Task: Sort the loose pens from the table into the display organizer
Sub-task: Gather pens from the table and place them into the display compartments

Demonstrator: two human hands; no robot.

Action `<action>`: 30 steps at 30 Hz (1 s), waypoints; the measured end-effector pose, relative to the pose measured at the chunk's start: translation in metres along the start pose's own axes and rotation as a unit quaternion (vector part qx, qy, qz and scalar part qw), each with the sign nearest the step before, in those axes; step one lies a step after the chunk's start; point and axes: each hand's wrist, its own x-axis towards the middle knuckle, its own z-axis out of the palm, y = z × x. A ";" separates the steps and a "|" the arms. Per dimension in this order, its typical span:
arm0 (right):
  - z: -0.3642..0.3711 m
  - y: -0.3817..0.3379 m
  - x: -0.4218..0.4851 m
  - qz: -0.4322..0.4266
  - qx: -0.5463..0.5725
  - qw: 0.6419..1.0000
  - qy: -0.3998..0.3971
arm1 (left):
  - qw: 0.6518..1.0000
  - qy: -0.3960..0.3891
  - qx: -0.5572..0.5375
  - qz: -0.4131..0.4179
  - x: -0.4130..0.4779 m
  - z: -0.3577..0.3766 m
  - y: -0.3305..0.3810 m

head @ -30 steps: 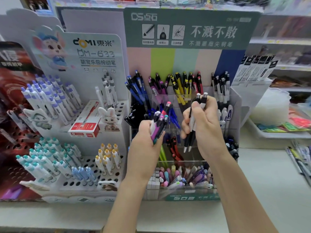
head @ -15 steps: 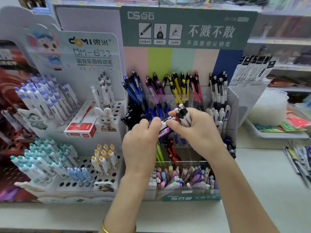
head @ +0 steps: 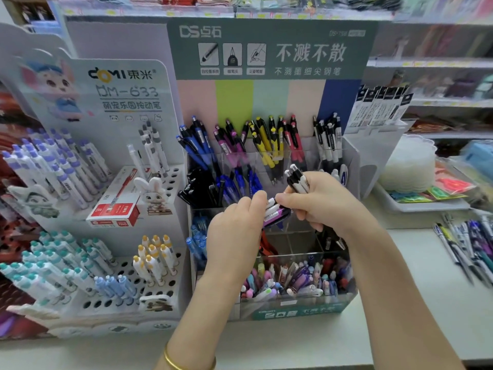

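The clear acrylic display organizer [head: 349,166] stands at the back of the white bench [head: 426,303]. Its grey-green header card [head: 269,49] reads "DS点石", "不溅不散" and "不溅墨细尖钢笔". Its top row holds blue, magenta, yellow, red and black-and-white pens standing button-end up. The lowest bin is filled with mixed pastel pens.

To the left is a white perforated pen stand [head: 170,263]. Its backing card is printed "DOMI 東米", "DM-633" and "萌宠乐园按动笔". A red-and-white cardboard box [head: 117,206] and a small white rabbit figure [head: 153,193] sit on its upper tier.

In front of the organizer's middle compartments, hiding part of them, the left hand [head: 234,231] is curled round a bundle of purple-and-white pens [head: 274,213]. The bundle lies nearly level, its white ends pointing right and slightly up. The right hand [head: 322,201] grips a few black-and-white click pens [head: 296,180]. These are steeply tilted, button ends up and to the left. Dark tips show below the palm [head: 334,240]. The right thumb touches the white end of one pen in the bundle. A gold bangle [head: 173,361] circles the left wrist.

At the far right, loose pens [head: 469,247] lie flat on the bench, blurred, their long axes running away from the viewer. Behind them a white tray [head: 416,205] carries coloured packets.
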 end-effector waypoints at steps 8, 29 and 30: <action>-0.032 0.011 0.000 0.006 0.097 0.995 0.033 | 0.998 -0.043 -0.054 -0.008 0.003 0.004 0.009; -0.024 0.031 0.013 0.050 0.480 0.855 0.188 | 0.989 -0.002 -0.151 -0.011 0.026 0.015 0.043; -0.024 0.031 0.015 0.043 0.466 0.860 0.203 | 0.989 0.001 -0.148 -0.009 0.029 0.016 0.045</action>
